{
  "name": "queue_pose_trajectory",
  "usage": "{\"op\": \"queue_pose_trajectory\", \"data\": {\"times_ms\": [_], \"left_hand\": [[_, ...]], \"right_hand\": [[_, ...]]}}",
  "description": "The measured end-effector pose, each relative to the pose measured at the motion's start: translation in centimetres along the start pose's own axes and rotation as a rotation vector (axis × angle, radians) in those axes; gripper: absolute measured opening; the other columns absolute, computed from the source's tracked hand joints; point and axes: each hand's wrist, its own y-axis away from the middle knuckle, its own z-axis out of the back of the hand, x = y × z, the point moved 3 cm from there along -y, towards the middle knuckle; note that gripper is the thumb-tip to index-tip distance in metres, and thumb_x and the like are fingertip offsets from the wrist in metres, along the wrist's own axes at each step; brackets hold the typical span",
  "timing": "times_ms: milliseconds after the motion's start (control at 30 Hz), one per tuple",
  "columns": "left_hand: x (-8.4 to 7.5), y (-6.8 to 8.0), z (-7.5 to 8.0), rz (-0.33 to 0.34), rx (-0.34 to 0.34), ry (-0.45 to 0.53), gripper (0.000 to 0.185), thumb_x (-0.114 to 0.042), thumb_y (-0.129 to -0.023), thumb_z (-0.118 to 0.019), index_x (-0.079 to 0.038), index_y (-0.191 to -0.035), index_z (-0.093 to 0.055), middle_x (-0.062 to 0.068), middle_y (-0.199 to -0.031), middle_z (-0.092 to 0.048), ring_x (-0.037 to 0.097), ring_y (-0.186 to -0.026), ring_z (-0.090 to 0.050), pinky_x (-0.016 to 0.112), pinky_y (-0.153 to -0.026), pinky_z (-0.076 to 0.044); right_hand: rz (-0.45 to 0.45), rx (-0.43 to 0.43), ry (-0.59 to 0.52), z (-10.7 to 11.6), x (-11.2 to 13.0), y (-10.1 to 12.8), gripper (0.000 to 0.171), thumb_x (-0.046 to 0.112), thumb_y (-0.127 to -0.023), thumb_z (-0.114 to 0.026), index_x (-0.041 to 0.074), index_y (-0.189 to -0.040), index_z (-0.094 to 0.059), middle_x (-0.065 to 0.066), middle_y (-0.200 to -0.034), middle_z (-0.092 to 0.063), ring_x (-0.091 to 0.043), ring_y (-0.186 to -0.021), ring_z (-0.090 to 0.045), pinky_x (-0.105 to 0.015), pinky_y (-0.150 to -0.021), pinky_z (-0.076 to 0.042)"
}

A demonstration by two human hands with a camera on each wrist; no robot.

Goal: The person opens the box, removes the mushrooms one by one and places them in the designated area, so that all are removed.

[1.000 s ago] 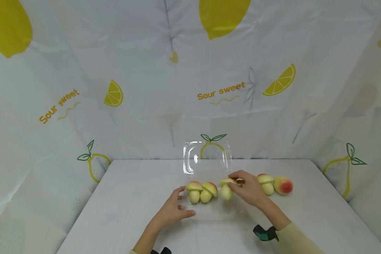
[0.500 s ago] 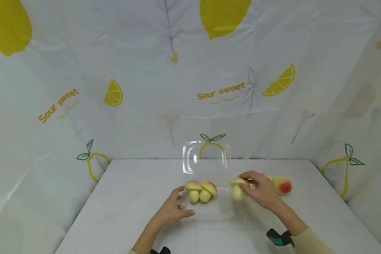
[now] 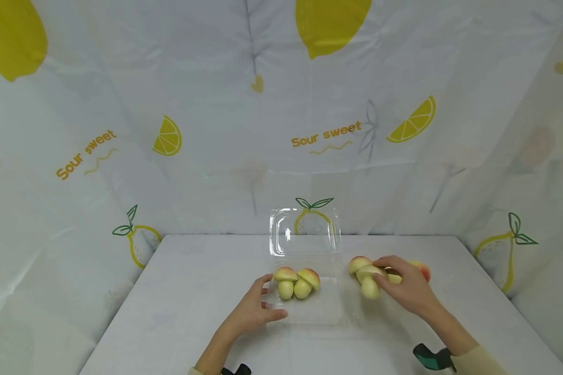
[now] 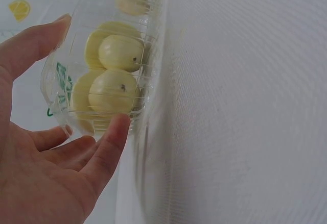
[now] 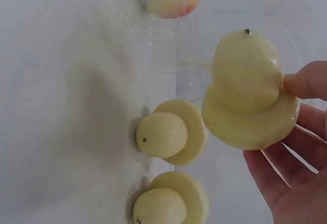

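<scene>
My left hand holds the left end of a clear plastic clamshell container, thumb and fingers spread along its side. Two toy mushrooms, pale yellow with reddish caps, stand side by side in the container's left part; the left wrist view shows their pale undersides through the plastic. To the right of the container, my right hand pinches another toy mushroom by its cap, stem toward me. In the right wrist view this held mushroom hangs above the table, thumb on one side and fingers beneath.
The container's transparent lid stands raised at the back. Behind the held mushroom sits another mushroom. Farther right, one more and a red-tipped yellow piece are partly hidden by my right hand. A lemon-print cloth hangs behind the table.
My right hand has moved right with the pinched mushroom, from over the container's right side to beside it. It uncovers one mushroom and now covers others. My left hand stays put.
</scene>
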Motion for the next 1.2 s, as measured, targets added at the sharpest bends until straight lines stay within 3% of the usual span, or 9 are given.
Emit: {"op": "queue_pose_trajectory", "data": {"times_ms": [167,333,867,1200], "left_hand": [[0.2,-0.1,0.0,0.004,0.000,0.002,0.098,-0.033,-0.082,-0.086,-0.007,-0.156,-0.028,0.028,-0.146,-0.045,0.039,-0.111,-0.063,0.052,-0.089,-0.054],[0.2,-0.2,0.0,0.004,0.002,0.003,0.099,-0.036,-0.081,-0.087,-0.007,-0.156,-0.029,0.027,-0.147,-0.044,0.038,-0.111,-0.063,0.050,-0.088,-0.054],[0.5,-0.2,0.1,0.025,-0.004,0.001,0.099,-0.033,-0.081,-0.087,-0.009,-0.157,-0.029,0.027,-0.146,-0.046,0.036,-0.109,-0.064,0.048,-0.086,-0.055],[0.4,-0.2,0.0,0.017,0.002,0.006,0.099,-0.033,-0.081,-0.087,-0.008,-0.157,-0.028,0.028,-0.147,-0.044,0.037,-0.110,-0.063,0.049,-0.086,-0.055]], "right_hand": [[0.013,-0.006,0.001,0.4,-1.1,0.6,0.024,0.002,-0.083,-0.082,0.003,-0.106,-0.073,-0.010,-0.106,-0.072,0.000,-0.099,-0.062,-0.015,-0.080,-0.052],[0.030,-0.028,0.016,1.0,-2.1,1.1,0.023,-0.003,-0.080,-0.082,0.001,-0.101,-0.074,-0.007,-0.098,-0.074,0.002,-0.095,-0.062,-0.010,-0.079,-0.049],[-0.059,-0.060,0.074,3.5,-5.2,3.7,0.027,0.001,-0.081,-0.083,0.000,-0.107,-0.074,-0.012,-0.107,-0.070,0.014,-0.097,-0.055,-0.005,-0.080,-0.044],[-0.093,-0.066,0.106,4.0,-7.3,4.9,0.026,0.001,-0.080,-0.084,-0.001,-0.104,-0.074,0.002,-0.100,-0.071,0.023,-0.100,-0.047,-0.004,-0.078,-0.044]]}}
